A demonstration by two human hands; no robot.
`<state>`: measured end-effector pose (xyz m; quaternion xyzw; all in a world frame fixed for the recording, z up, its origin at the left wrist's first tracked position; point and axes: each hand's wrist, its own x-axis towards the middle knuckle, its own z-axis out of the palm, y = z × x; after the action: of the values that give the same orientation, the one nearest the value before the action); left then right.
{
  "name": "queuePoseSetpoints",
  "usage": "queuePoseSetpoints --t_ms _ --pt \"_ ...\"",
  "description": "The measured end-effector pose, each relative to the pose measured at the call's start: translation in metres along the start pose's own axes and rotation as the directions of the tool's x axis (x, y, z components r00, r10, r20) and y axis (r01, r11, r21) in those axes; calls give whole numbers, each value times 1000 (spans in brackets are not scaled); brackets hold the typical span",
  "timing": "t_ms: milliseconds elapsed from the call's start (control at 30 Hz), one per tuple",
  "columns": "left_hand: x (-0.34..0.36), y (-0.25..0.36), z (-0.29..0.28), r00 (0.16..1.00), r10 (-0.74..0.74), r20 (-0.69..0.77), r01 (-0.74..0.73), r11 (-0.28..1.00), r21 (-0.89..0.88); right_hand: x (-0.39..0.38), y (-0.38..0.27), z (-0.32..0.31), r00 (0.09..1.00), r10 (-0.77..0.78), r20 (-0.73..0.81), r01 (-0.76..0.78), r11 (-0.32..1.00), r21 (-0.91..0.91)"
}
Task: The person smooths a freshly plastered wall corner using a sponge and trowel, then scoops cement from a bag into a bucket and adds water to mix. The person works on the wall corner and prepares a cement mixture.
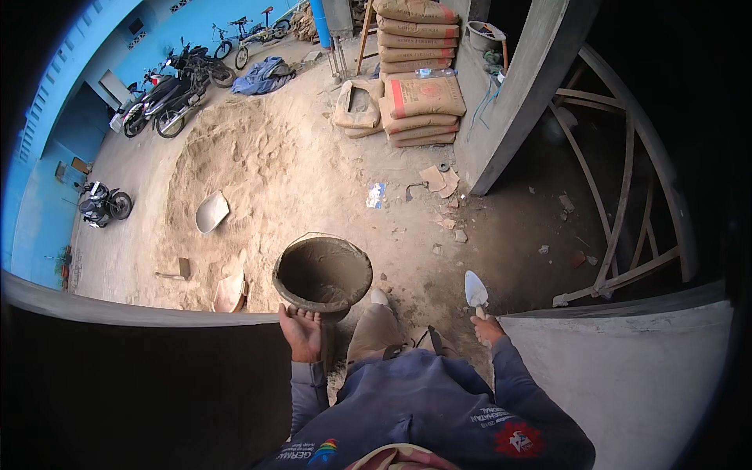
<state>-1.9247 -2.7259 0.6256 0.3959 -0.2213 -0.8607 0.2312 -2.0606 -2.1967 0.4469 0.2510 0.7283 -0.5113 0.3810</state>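
A dark, mortar-smeared bucket (356, 262) with a thin wire handle is in front of me, left of centre. Some wet grey residue shows at its bottom. My left hand (301, 332) grips the near left rim of the bucket, fingers curled over the edge and palm turned up. On the right, my right hand (489, 330) is closed round the handle of a trowel (475, 288). Its pale, pointed blade is directed forward, away from me, and is apart from the bucket.
Low walls (627, 345) flank me. Ahead lies a sand heap (251, 149) with a pale scoop (211, 212), another scoop (229, 294) and a hoe (184, 269). Stacked cement bags (427, 98) stand by a concrete pillar (525, 94). Motorbikes (176, 86) are parked far left; a wooden frame (619, 274) leans right.
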Motion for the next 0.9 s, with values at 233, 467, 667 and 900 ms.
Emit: queuePoseSetpoints --t_ms 233,467,667,900 --pt "205 -14 46 980 116 161 -101 990 -99 136 -374 205 745 -624 234 617 779 110" --pt "451 -18 160 964 -44 261 28 997 65 274 -625 329 603 -706 372 693 694 193" --pt "636 45 314 908 -155 389 104 983 149 386 -789 343 529 -817 230 841 541 -14" --pt "922 -8 415 928 -299 223 214 916 339 548 -928 376 626 -770 123 772 635 43"
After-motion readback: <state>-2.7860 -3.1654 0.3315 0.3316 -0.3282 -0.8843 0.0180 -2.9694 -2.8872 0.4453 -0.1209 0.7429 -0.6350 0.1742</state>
